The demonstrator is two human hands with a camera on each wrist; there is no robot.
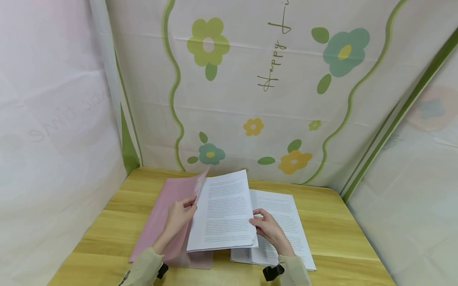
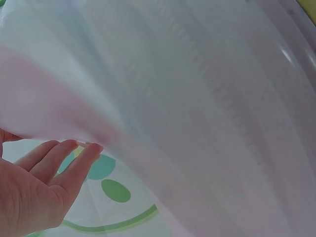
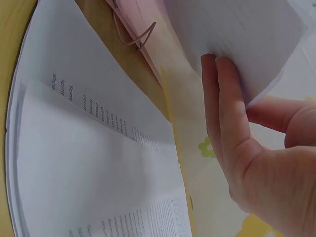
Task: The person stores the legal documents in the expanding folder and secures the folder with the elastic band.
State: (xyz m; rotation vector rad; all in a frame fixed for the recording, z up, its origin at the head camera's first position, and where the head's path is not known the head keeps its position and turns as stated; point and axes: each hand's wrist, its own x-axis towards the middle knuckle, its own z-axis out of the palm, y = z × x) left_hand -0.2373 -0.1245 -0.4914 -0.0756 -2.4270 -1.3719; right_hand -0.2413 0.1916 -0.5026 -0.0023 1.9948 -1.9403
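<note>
A translucent pink folder (image 1: pixel 157 222) lies on the left with its cover lifted. My left hand (image 1: pixel 179 214) pinches the cover's raised edge between thumb and fingers; in the left wrist view the curved plastic (image 2: pixel 197 123) fills most of the picture. A stack of printed sheets (image 1: pixel 225 210) is tilted up beside the cover, partly over the folder. My right hand (image 1: pixel 270 228) pinches these sheets at their right edge, fingers on the underside (image 3: pixel 247 39) in the right wrist view. Below that hand, a second stack of printed sheets (image 1: pixel 286 218) lies on the table, partly covered by the first.
The wooden table (image 1: pixel 340 234) has fabric walls (image 1: pixel 236 95) with printed flowers at the back and both sides. A thin wire loop (image 3: pixel 136 42) shows at the pink folder's edge in the right wrist view. Dark wrist cameras (image 1: pixel 273 273) sit near both sleeves.
</note>
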